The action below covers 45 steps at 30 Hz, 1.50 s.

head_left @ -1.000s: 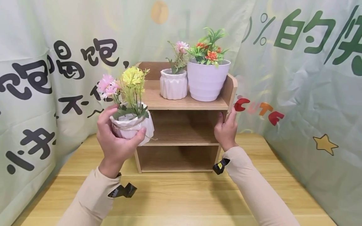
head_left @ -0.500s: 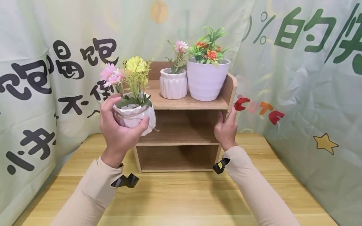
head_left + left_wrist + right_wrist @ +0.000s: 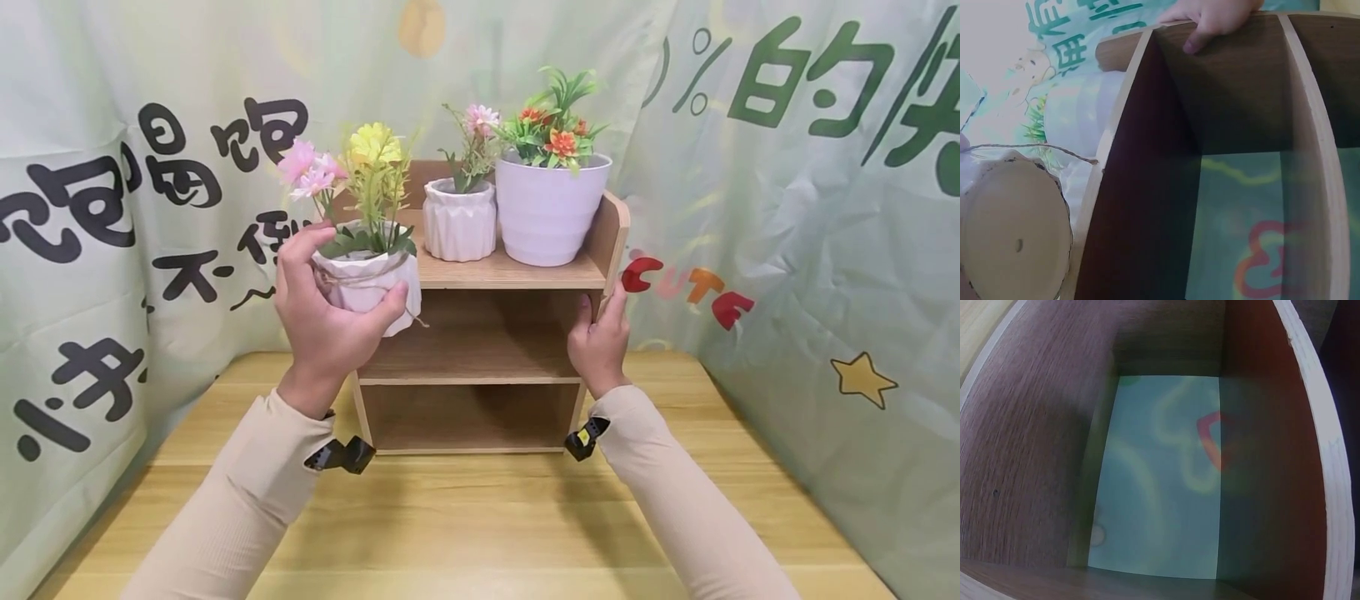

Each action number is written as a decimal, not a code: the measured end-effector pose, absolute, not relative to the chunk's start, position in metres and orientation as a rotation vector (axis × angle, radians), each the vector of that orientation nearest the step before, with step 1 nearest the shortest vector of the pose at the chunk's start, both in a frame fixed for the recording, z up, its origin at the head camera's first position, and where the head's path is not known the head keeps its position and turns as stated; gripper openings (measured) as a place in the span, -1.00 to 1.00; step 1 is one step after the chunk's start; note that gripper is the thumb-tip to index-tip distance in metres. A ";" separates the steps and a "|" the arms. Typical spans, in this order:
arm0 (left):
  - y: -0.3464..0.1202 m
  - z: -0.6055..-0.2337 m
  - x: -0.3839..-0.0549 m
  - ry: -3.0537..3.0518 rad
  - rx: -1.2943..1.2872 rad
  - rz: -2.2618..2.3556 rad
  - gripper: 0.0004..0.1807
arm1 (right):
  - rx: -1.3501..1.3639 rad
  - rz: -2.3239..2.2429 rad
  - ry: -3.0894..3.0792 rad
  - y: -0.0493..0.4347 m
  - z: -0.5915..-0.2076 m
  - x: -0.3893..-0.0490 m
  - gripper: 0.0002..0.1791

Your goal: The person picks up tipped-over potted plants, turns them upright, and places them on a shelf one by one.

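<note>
In my left hand (image 3: 322, 312) I grip a white fluted flowerpot (image 3: 375, 279) by its sides, with twine tied round it and pink and yellow artificial flowers (image 3: 373, 167) in it. The pot is held in front of the left end of the wooden shelf's top board (image 3: 480, 273). The left wrist view shows the pot's pale underside (image 3: 1019, 231) close to the front edge of that board; whether they touch I cannot tell. My right hand (image 3: 600, 346) grips the shelf's right side panel, thumb inside and fingers outside. The right hand is not seen in the right wrist view.
On the top board stand a smaller white fluted pot (image 3: 460, 221) with a pink flower and a large white pot (image 3: 553, 212) with orange flowers. Two compartments (image 3: 480, 337) lie below. The shelf stands on a wooden table (image 3: 465, 525), with printed curtains (image 3: 787, 208) around it.
My left hand has lifted the flowerpot and moved it a little to the right, towards the top board. My right hand has stayed on the side panel.
</note>
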<state>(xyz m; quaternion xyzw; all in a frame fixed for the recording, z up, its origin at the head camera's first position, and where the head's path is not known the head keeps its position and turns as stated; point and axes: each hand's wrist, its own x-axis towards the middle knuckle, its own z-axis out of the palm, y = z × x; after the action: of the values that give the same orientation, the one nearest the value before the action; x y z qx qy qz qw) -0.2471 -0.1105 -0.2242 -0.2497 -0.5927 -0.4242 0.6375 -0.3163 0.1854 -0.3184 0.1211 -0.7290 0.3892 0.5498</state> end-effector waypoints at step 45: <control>-0.095 -0.211 -0.272 -1.693 -0.555 -0.699 -0.50 | 0.277 0.925 -1.698 0.185 -0.320 -0.317 -0.49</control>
<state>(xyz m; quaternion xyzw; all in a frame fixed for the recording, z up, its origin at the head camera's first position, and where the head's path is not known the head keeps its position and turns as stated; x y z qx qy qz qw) -0.2722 -0.0945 -0.2112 -0.2372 -0.7230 -0.2985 0.5761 -0.3169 0.1853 -0.3202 0.1175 -0.7203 0.3923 0.5599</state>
